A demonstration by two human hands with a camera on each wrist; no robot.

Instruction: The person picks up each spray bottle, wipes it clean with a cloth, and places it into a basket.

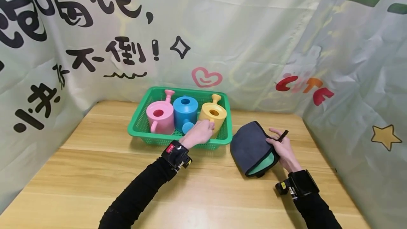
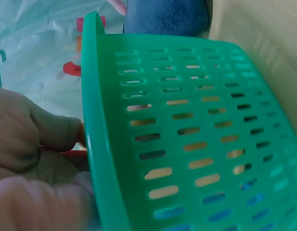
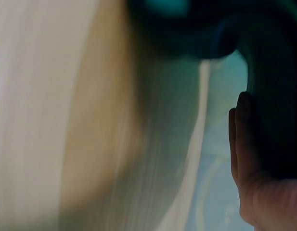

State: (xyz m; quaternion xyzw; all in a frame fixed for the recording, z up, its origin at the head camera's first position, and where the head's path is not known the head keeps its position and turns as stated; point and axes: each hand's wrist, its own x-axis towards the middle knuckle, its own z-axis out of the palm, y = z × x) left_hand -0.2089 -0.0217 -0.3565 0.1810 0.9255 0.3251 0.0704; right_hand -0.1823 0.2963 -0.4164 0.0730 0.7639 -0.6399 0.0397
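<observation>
A yellow watering can (image 1: 216,111) stands at the right end of a green slotted basket (image 1: 140,134). My left hand (image 1: 200,132) reaches over the basket's front rim and pinches the can's handle. In the left wrist view the basket wall (image 2: 196,103) hides most of the can, and the left hand (image 2: 32,154) is beyond the rim. To the right, my right hand (image 1: 285,151) holds a dark grey fabric pouch (image 1: 249,147) with black edging and a green lining by its right side. The right wrist view is blurred; the right hand (image 3: 264,202) is against dark fabric.
A pink watering can (image 1: 162,123) and a blue watering can (image 1: 185,110) stand in the basket, left of the yellow one. The basket is on a wooden table (image 1: 79,176). Printed cloth (image 1: 254,38) hangs behind the table and along its sides.
</observation>
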